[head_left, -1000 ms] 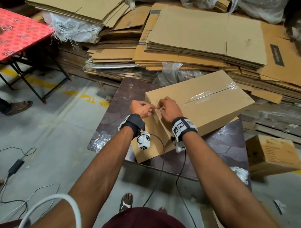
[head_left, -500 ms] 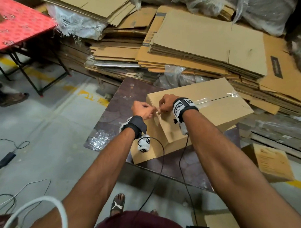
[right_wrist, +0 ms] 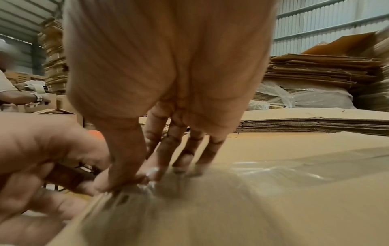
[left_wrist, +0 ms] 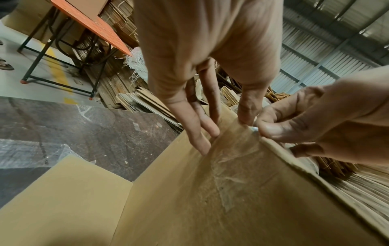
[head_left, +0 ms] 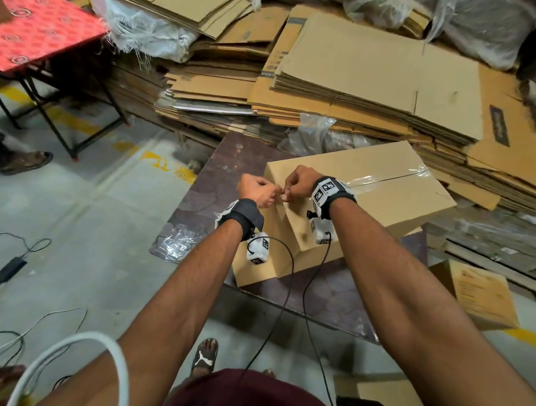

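Observation:
A brown cardboard box [head_left: 382, 203] sealed with clear tape [head_left: 392, 176] lies on a dark table [head_left: 232, 159]. Both hands meet at its near left top edge. My left hand [head_left: 274, 197] has its fingers along the box's side [left_wrist: 189, 199] and its thumb on the tape [left_wrist: 231, 166] at the edge. My right hand [head_left: 286, 196] pinches the tape end at the same edge, and its other fingertips [right_wrist: 185, 164] press the wrinkled tape [right_wrist: 263, 171] onto the top face.
Stacks of flattened cartons [head_left: 371, 79] fill the space behind the table. A red folding table [head_left: 39, 27] stands at far left. A smaller box [head_left: 476, 292] sits on the floor at right, and cables [head_left: 15, 254] lie at left. Crumpled plastic [head_left: 180, 242] lies on the table's left edge.
My right wrist has swung up over the top of the box. Both hands have stayed at the same edge of the box.

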Motion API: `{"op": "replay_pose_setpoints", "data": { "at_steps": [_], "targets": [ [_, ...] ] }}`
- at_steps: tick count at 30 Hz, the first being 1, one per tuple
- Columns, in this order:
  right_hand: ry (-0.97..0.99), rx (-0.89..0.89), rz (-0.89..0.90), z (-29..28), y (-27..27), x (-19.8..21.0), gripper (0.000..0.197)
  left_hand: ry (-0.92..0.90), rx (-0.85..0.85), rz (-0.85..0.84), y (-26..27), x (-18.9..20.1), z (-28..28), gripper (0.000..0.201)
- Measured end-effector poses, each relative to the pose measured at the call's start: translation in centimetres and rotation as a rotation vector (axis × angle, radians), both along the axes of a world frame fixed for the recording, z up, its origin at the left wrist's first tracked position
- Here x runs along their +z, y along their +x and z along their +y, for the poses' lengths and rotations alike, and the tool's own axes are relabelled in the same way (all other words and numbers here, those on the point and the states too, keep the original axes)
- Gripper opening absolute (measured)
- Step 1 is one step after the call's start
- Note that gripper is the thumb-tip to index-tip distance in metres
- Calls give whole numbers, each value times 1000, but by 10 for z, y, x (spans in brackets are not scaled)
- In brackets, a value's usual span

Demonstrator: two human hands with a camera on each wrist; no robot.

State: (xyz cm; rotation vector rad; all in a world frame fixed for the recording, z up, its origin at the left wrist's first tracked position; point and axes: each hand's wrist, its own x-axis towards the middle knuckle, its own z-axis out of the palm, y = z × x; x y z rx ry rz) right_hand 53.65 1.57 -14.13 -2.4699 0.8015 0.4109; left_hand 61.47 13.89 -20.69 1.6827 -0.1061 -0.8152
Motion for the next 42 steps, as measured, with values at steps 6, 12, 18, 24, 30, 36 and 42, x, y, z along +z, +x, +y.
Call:
{"op": "replay_pose_setpoints", "data": {
  "at_steps": [6, 12, 18, 24, 30, 36, 42],
  "targets": [
    [-48, 8, -191, 10, -11, -7, 9, 35, -7, -53, -2, 10, 6, 21],
    [-337, 270, -324, 27, -31, -17, 7, 25, -14, -61, -4, 13, 7, 18],
    [-427, 336, -324, 28, -48, -27, 9, 46, -16, -91, -5, 10, 5, 12],
    [-237, 102, -144, 23, -25, -11, 14, 41, 1, -58, -5, 9, 6, 12],
    [-201, 142, -140, 26, -23, -8, 15, 17, 27, -54, -6, 3, 6, 12],
    [-109, 145, -249, 31, -31, -12, 25, 0, 52, -31, -6, -1, 5, 26],
    [21, 88, -268, 26, -40, -17, 19, -1, 10, -49, -5, 5, 9, 8]
  ]
}}
